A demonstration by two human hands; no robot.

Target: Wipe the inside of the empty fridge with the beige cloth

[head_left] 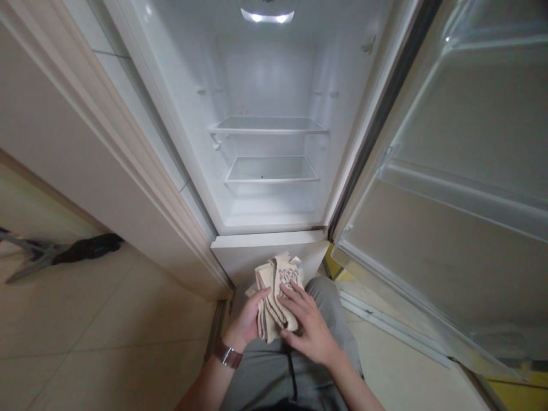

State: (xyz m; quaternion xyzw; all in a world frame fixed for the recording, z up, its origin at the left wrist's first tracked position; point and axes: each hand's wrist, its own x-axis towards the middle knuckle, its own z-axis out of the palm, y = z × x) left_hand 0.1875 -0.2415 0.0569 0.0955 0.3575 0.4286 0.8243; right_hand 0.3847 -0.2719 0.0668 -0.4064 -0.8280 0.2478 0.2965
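A beige folded cloth point(269, 279) with a dark leaf-like print is held in front of my lap, its layers fanned at the left edge. My left hand point(248, 317) grips its left side, thumb on top and the other fingers hidden beneath; a brown-strapped watch point(227, 353) is on that wrist. My right hand point(305, 322) lies over the right part of the cloth, fingers spread across the printed face and thumb at the near edge. Ahead stands an open fridge compartment point(265, 74), lit from above, with an upper glass shelf point(269, 124) and a lower one point(272, 168).
The fridge door point(479, 131) with clear shelves hangs open on my right. A pale door frame point(141, 188) runs along the left, close to the fridge. Beyond it, a dark object point(88, 249) lies on the tiled floor point(107, 325). My knees are against the lower fridge front point(240, 257).
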